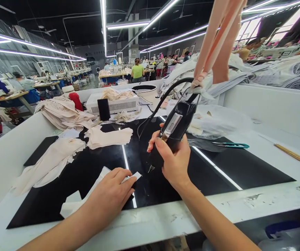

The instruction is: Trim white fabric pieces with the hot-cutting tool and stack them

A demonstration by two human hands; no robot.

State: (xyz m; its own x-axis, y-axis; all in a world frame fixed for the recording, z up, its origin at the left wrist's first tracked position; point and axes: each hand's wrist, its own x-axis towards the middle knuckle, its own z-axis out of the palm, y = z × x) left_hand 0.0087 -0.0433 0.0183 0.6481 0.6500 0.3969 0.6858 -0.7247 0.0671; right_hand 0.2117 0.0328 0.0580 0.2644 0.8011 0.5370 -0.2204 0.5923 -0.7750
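Note:
My right hand (174, 158) is wrapped around a black corded hand tool (177, 120) with a metal lever on its side; I cannot make out its exact kind. A small metal tip points down, just above the black glossy board (160, 193). Pale fabric strips (212, 42) tied to its top hold it from above. On the board to the left, my left hand (113, 191) grips a cream fabric piece (97, 183) between thumb and fingers. A narrow white end of it sticks out past the fingertips towards the tool's tip, apart from it.
Cream fabric stacks (110, 136) lie on the left, beside a dark flat object (40, 150). A phone (104, 109) leans on a white vented box (123, 104). Green-handled thread snips (230, 144) and a brown-handled tool (291, 152) are at right. White side walls (272, 108) border the table.

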